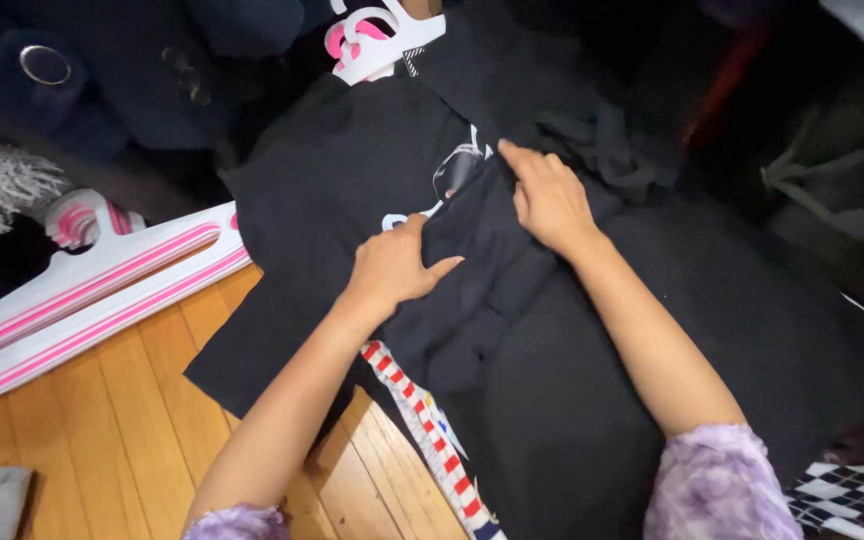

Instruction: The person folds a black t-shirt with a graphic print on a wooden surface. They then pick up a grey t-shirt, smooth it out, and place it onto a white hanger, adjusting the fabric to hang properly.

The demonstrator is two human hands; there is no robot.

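Pressing two hands, left hand (392,268) and right hand (549,200), on one black shirt (352,170)

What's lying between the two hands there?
In the head view, only bunched black shirt fabric lies between the left hand and the right hand; both press on it.

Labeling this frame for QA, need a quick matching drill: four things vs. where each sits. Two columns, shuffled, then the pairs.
Things:
1. left hand
2. right hand
3. white-and-pink hangers
4. red-and-white striped band

Places:
A. on the wood floor, far left
B. flat on the black T-shirt, fingers near the white print
C. under the shirt's lower edge
D. pinching a dark fabric fold at centre

Pairs: 1-D, 2-B, 3-A, 4-C
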